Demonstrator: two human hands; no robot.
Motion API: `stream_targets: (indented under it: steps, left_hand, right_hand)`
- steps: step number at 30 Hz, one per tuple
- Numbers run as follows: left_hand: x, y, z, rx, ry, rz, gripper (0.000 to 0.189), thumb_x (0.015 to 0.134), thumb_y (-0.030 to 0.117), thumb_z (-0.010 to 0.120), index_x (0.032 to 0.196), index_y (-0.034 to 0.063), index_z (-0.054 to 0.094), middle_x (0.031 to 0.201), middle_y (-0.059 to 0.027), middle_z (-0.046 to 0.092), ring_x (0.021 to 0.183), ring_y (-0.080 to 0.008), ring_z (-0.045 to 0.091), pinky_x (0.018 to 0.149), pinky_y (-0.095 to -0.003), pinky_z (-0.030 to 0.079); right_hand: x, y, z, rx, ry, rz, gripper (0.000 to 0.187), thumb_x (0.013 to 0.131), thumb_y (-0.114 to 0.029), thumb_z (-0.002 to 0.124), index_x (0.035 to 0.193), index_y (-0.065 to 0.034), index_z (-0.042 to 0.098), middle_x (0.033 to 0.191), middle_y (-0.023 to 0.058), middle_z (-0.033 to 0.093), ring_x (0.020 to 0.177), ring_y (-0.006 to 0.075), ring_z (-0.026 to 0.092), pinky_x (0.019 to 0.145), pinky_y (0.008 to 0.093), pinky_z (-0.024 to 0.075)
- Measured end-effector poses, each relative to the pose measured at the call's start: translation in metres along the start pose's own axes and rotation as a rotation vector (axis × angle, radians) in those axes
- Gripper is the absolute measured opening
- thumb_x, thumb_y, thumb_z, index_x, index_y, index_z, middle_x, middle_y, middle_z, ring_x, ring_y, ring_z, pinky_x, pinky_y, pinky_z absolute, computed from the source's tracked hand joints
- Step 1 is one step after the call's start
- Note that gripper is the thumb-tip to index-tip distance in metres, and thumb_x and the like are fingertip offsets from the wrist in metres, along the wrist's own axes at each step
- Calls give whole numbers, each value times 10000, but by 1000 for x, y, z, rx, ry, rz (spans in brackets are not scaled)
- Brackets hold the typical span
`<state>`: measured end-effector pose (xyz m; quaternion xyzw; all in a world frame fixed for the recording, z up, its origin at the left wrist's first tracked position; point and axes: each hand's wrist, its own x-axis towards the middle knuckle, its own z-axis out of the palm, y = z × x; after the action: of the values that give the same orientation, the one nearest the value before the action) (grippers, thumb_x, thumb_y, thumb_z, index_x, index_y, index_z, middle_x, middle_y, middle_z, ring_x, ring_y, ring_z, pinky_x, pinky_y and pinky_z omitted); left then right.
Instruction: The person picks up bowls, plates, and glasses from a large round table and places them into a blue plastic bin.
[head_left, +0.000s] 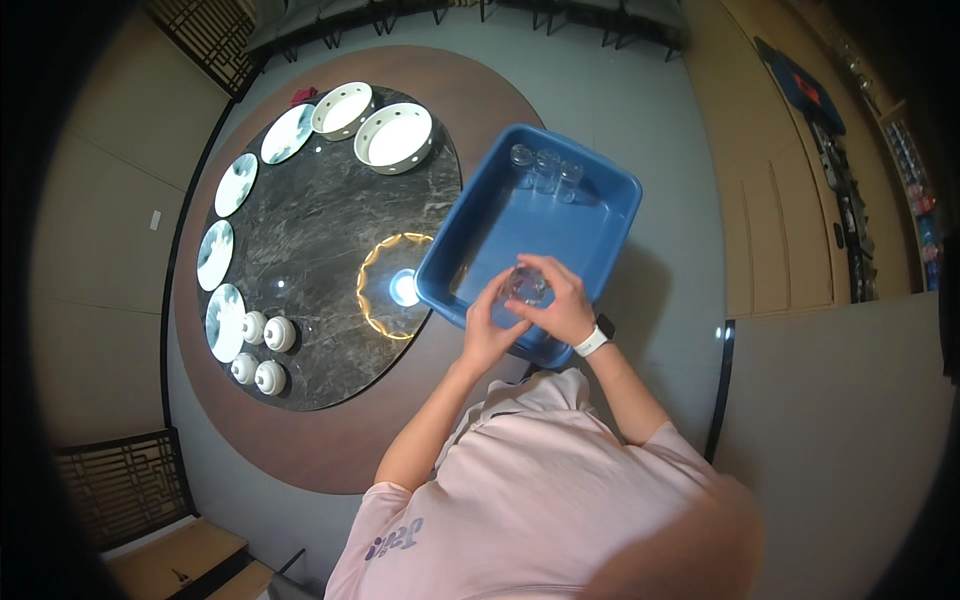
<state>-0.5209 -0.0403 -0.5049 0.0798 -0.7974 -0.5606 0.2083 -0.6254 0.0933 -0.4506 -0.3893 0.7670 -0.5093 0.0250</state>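
My left hand (491, 324) and my right hand (559, 300) hold a clear drinking glass (526, 285) between them, over the near end of a blue plastic tub (525, 232). Fingers of both hands curl around its sides. At the tub's far end are several clear glasses (546, 169) in a row. The tub overlaps the right edge of a round table with a dark marble turntable (322, 240). A gold-rimmed glass plate (375, 315) lies on the turntable beside the tub.
Two large white bowls (394, 139), several patterned plates (236, 184) and several white lidded pots (280, 334) stand around the turntable's edge. A red cloth (303, 95) lies at its far side. Chairs (465, 9) line the far wall; shelves (911, 172) with small items stand at the right.
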Motion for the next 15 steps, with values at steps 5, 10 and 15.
stream_targets:
  steps: [5,10,15]
  left_hand:
    - [5,-23,54,105,62,-89,841,810,206,819,1510,15,394,1421,-214,559,1349,-382,507,1163,-459,358]
    - [-32,-64,71,327,-239,-200,548,871,219,725,1349,15,553,1315,-211,616,1281,-407,531,1110,-470,398]
    - [-44,-61,68,529,-361,-97,281,842,188,693,1076,32,686,1030,-163,701,1056,-354,625,977,-456,456]
  right_hand:
    - [32,74,-46,-118,132,157,573,697,-218,915,1183,-59,655,1133,146,694,1034,314,702,882,395,563]
    - [75,206,-78,-348,117,228,593,653,-250,927,1149,-54,666,1072,145,682,997,324,684,879,424,558]
    - [108,276,-88,-477,44,317,573,663,-220,924,1154,-58,677,1131,155,640,1038,345,666,913,430,556]
